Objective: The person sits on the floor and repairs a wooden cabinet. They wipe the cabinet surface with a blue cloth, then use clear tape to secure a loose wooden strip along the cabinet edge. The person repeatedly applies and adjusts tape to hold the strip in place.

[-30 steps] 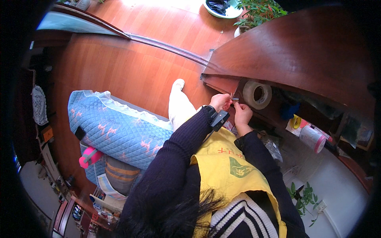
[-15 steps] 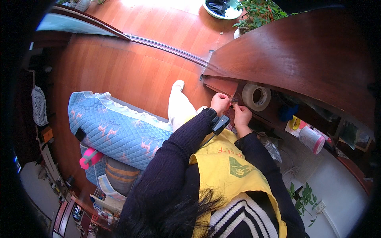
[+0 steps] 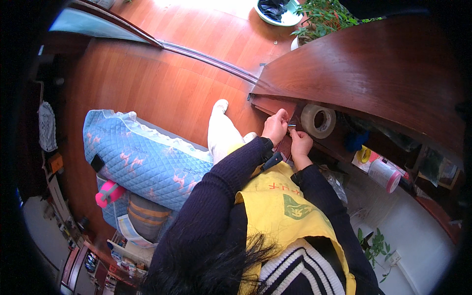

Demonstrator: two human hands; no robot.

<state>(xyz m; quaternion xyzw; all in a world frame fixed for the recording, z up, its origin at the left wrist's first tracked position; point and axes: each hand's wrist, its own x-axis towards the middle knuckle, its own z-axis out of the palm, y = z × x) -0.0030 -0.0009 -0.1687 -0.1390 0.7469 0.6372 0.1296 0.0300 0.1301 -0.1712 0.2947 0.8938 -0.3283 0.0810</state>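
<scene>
Left hand (image 3: 275, 128) has its fingers curled in, tips close to a slim silvery piece (image 3: 291, 125); whether they grip it, I cannot tell. That piece sits between the two hands, and the right hand (image 3: 301, 143) pinches it between thumb and forefinger.

From the far left, a white lacy cloth (image 3: 46, 128) hangs at the edge of view. Next come a pink bottle (image 3: 109, 192), a blue quilted cover (image 3: 142, 157) with pink figures and a grey cushion (image 3: 147, 216) with orange stripes, then the wearer's yellow apron (image 3: 268, 206). Just right of the hands, a roll of clear tape (image 3: 309, 125) stands below the dark wooden surface (image 3: 354, 69). Farther right are a yellow tape roll (image 3: 364, 155), a white jar (image 3: 382, 174) with a pink rim and, lower down, a leafy plant (image 3: 377, 246).
</scene>
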